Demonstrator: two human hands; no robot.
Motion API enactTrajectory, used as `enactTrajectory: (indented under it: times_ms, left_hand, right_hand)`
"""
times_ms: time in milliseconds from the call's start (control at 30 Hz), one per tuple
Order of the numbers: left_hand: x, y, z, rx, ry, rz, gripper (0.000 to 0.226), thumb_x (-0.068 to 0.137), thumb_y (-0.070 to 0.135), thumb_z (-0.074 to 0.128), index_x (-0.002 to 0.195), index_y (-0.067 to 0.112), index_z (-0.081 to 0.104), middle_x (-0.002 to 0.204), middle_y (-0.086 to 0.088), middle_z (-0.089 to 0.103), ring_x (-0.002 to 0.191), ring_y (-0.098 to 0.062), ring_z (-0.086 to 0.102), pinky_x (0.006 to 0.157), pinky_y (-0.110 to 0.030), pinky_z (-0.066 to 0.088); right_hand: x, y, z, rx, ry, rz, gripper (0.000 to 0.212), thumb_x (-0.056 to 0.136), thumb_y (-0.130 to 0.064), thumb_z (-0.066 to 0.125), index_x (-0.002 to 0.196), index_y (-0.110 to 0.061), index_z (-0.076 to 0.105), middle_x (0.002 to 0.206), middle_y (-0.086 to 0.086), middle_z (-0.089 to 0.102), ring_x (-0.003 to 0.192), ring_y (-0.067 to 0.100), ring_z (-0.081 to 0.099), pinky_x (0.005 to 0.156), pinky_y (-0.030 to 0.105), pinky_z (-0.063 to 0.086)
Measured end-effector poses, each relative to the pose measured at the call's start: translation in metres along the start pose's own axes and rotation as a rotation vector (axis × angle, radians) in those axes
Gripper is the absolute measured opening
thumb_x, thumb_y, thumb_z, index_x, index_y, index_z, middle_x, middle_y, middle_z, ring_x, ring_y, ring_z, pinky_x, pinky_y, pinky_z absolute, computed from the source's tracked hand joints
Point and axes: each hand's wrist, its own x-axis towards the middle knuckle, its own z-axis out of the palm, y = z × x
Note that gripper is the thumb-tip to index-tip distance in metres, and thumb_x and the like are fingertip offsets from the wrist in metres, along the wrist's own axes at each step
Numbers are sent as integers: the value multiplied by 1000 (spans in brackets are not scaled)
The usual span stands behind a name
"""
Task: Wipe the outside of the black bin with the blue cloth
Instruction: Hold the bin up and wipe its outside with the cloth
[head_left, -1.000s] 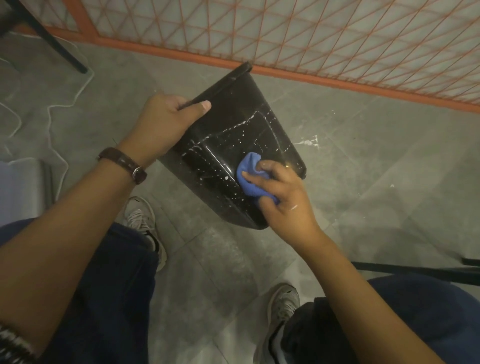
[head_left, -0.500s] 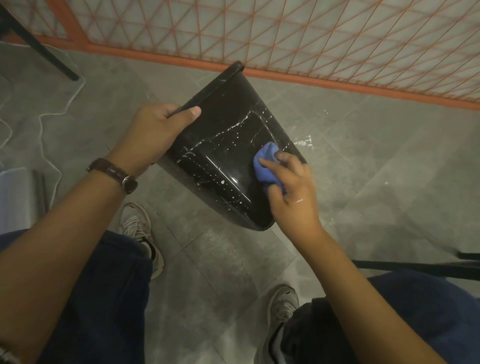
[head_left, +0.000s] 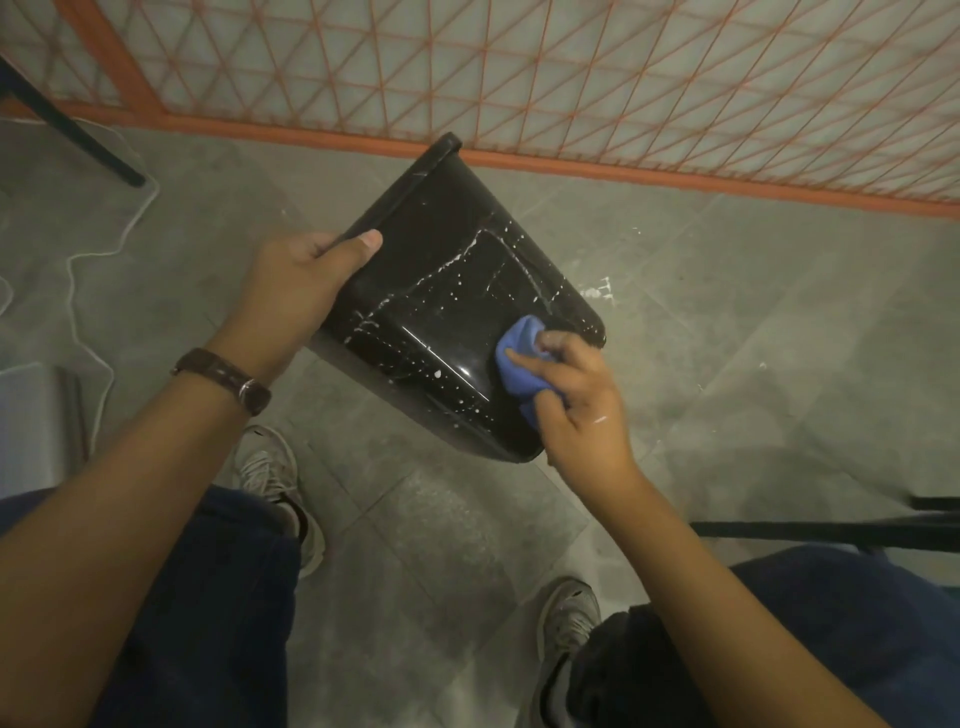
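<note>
The black bin (head_left: 447, 291) is held tilted above the grey floor, its outer wall facing me and flecked with white splashes and streaks. My left hand (head_left: 296, 291) grips the bin's rim at the upper left, thumb on the outside wall. My right hand (head_left: 576, 410) presses a bunched blue cloth (head_left: 519, 353) against the bin's lower right side, near its base. Part of the cloth is hidden under my fingers.
An orange lattice fence (head_left: 571, 88) runs along the far side on an orange base rail. A white cable (head_left: 88, 270) trails over the floor at left, beside a dark chair leg (head_left: 67, 124). A black bar (head_left: 831, 530) lies at right. My shoes (head_left: 275, 483) and knees are below.
My right hand has slid the blue cloth over the bin's lower side, first up toward the far edge, then back down toward the base. My left hand keeps its grip on the rim.
</note>
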Motion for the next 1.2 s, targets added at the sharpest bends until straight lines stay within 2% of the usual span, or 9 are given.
enactTrajectory:
  times_ms: [67,200,333,400,600,867,900,1033,1200]
  left_hand:
    - [0,-1,-2,6,7,-3,24,92,32,56,70,24,63,44,17,61,39,3,56,36,-9,38]
    - [5,-5,-11,27,-7,-35,31,88,44,57,63,30,69,50,13,65,44,-5,60,45,-23,46]
    - [2,-5,-2,36,-21,-10,33,90,37,57,61,27,68,44,14,61,44,-8,57,45,-22,43]
    - [-2,-4,3,24,-27,8,29,92,29,57,64,22,62,41,16,58,38,2,54,40,-11,40]
    - [2,-8,-6,34,-24,11,30,87,41,61,61,28,70,48,10,62,50,-15,57,51,-28,46]
    - [-4,-6,-2,41,-26,88,22,91,29,59,69,24,64,48,18,63,44,4,57,44,-9,44]
    - [-3,-7,-4,39,-20,90,22,90,30,59,69,25,64,49,18,64,45,3,58,45,-10,46]
    - [0,-8,-9,44,-71,114,24,90,30,59,68,25,66,53,16,65,50,2,58,51,-15,49]
    - [-1,-11,-6,51,-97,148,25,83,39,60,66,24,69,57,7,61,60,-10,56,58,-24,47]
  right_hand:
    - [-4,0,-3,79,32,88,41,72,-5,41,88,-21,75,101,-21,54,97,0,53,89,18,43]
    - [13,7,-17,313,321,562,30,70,-10,42,61,-28,63,85,2,53,74,14,54,69,24,44]
    - [12,1,-16,75,241,367,35,78,-8,40,101,-1,65,107,1,44,89,-17,46,75,-4,32]
    - [8,1,-10,55,125,300,43,79,-9,41,115,-5,64,119,-2,41,100,-12,45,81,-4,32]
    - [19,8,-28,145,327,505,25,87,3,42,94,-8,64,100,2,49,88,13,49,75,5,42]
    - [22,14,-29,84,46,311,38,83,-4,44,107,-24,66,94,-5,54,77,3,55,67,10,46]
    - [22,14,-30,180,121,396,33,83,-9,43,96,-29,66,85,-4,55,67,8,56,57,23,50]
    - [28,18,-41,217,221,740,14,83,-7,40,74,-11,50,59,3,45,55,19,45,40,19,36]
    - [29,11,-39,145,-36,473,38,89,2,41,117,-16,60,90,-6,60,71,-2,57,60,1,42]
